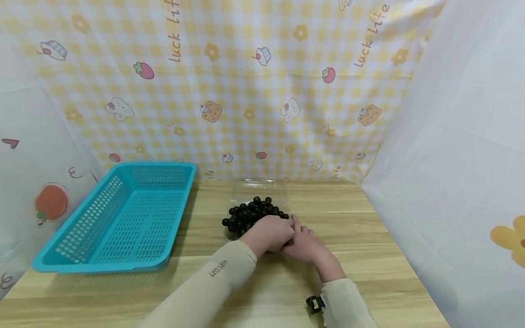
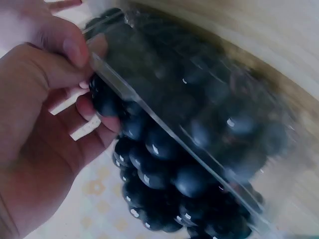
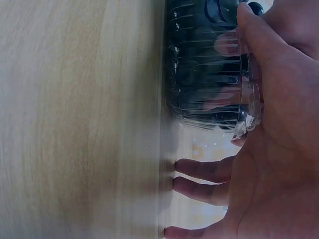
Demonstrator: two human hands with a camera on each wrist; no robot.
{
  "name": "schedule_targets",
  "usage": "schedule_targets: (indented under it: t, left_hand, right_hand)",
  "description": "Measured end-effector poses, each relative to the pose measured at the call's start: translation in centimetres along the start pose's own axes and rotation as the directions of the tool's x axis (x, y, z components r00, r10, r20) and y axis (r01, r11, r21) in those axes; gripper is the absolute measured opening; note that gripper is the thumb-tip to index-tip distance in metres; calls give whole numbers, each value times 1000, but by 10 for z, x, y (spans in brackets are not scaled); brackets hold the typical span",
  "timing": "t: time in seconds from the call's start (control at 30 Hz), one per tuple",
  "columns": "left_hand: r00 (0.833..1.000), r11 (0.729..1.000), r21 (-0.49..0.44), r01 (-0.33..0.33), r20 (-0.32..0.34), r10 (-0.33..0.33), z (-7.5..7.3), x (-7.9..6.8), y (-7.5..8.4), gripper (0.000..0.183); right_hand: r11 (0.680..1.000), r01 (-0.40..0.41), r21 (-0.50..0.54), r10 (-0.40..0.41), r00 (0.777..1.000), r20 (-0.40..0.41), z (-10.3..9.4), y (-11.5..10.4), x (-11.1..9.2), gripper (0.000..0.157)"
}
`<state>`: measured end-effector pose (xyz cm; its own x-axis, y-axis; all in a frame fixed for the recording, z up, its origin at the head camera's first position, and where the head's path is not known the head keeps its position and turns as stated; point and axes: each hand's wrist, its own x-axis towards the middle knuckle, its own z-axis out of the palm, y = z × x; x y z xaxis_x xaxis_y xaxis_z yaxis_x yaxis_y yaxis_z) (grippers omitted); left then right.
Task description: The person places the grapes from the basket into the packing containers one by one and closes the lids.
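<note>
Together, both hands clasped the clear box (image 1: 259, 191) of dark grapes (image 1: 252, 213) near the table's (image 1: 361, 237) back edge. The left hand (image 1: 268, 233) pinched its rim — the right hand (image 1: 305, 246) gripped its side; a blue basket (image 1: 123, 218) sat at the left edge.

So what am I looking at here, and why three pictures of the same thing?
No machine here: a person works with two bare hands, wearing three cameras. The wide picture comes from the head and looks down at a wooden table. The other two come from the wrists, close up and blurry. On the table lie a blue basket, which looks empty, and a clear box of dark grapes. The left hand pinches the box's rim with thumb and fingers. The right hand holds its near side, thumb on the ribbed wall. A cartoon-print cloth hangs behind.
</note>
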<state>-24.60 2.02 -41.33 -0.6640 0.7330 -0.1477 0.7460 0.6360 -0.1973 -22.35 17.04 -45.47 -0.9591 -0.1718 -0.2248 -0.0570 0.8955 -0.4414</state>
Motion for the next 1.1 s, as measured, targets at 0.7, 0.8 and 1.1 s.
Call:
schedule_targets:
  t: [0.7,0.8,1.1]
  left_hand:
    - [926,854,-493,166,-221,-307,-1,-44,-58,26]
    - [859,763,-585,276,-207,-469,5,-49,-74,29]
    - [772,553,-726,409,-48,-634,37,-58,-94,57]
  right_hand:
    - [998,-25,59,23,999,25,0,-1,0,138]
    - [999,-26,39,25,999,25,0,-2,0,137]
    - [999,-33,37,32,999,24,0,-3,-1,139]
